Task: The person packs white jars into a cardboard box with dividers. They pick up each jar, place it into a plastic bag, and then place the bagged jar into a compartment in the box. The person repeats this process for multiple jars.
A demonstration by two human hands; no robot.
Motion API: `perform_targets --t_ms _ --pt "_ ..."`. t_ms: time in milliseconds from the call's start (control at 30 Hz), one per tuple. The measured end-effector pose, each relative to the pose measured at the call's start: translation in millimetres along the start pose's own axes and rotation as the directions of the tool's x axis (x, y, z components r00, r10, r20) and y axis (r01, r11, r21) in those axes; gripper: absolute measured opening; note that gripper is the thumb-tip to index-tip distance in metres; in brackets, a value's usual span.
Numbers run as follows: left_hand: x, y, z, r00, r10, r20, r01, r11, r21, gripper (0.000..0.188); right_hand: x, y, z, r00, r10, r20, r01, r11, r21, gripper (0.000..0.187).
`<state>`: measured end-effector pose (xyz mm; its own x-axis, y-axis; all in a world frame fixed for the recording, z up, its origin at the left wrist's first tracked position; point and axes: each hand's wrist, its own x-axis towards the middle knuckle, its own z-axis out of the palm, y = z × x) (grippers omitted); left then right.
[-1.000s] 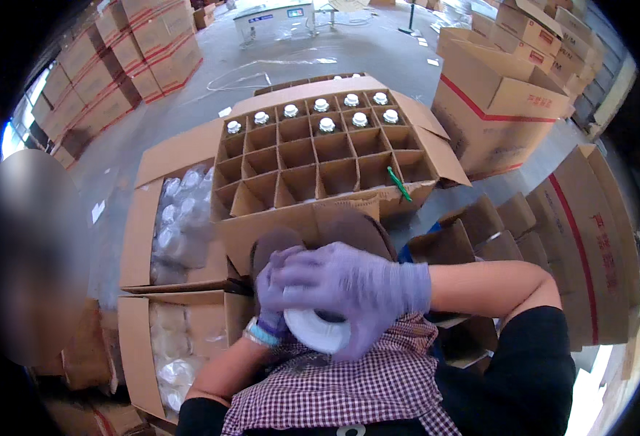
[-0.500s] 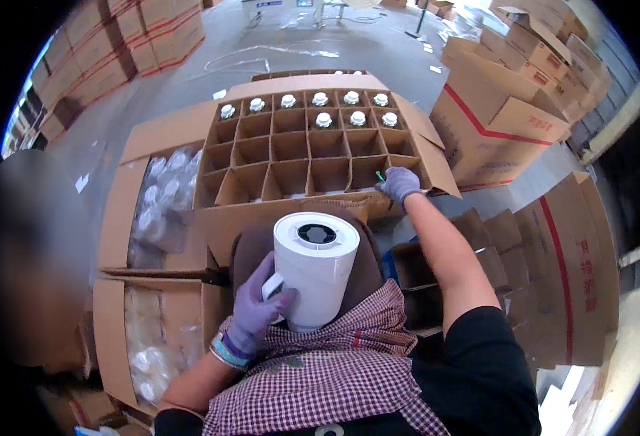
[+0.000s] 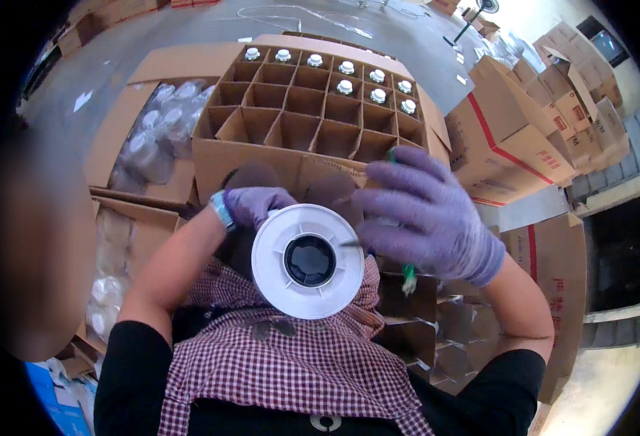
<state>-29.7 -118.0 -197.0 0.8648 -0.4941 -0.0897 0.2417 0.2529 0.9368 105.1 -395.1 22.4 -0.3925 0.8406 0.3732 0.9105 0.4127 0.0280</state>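
My left hand [image 3: 258, 206], in a purple glove, is closed at the side of a white handled jug [image 3: 273, 276] held over my lap. The jug's round end faces up, with a recessed black centre [image 3: 310, 261] inside a ribbed white ring. My right hand [image 3: 432, 214], also gloved, hangs just right of the jug with its long fingers stretched leftward. Bits of a green thing [image 3: 408, 279] show below and above that hand, and a thin dark tip shows near its fingers. Most of what it holds is hidden behind the palm.
Ahead stands a divided carton [image 3: 262, 156], with several white-capped items [image 3: 346, 67] in its far cells. At left, open boxes hold clear plastic-wrapped pieces [image 3: 149, 145]. A tall red-striped carton [image 3: 505, 138] stands at right. Cardboard dividers [image 3: 458, 327] lie low on my right.
My right hand has come back from the carton's near right corner to beside the jug. The jug has tipped, so its round end faces me more squarely. My view has shifted too.
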Motion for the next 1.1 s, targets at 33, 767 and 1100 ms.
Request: perform_targets --t_ms 33,767,1100 --pt "13.9 2.7 7.9 0.998 0.014 0.056 -0.013 1.000 -0.014 0.038 -2.4 -11.8 0.2 0.995 -0.095 0.034 0.099 0.989 -0.112 0.036" --pt "-48.5 0.2 161.6 0.778 0.195 -0.598 -0.142 0.981 0.135 0.090 -34.9 -22.4 0.0 0.776 0.571 0.267 -0.624 0.636 0.453 0.015" --pt "-40.2 17.1 100.1 0.958 0.087 -0.273 -0.116 0.989 -0.093 0.084 -25.8 -40.1 19.6 0.950 0.040 0.309 -0.046 0.999 0.012 0.029"
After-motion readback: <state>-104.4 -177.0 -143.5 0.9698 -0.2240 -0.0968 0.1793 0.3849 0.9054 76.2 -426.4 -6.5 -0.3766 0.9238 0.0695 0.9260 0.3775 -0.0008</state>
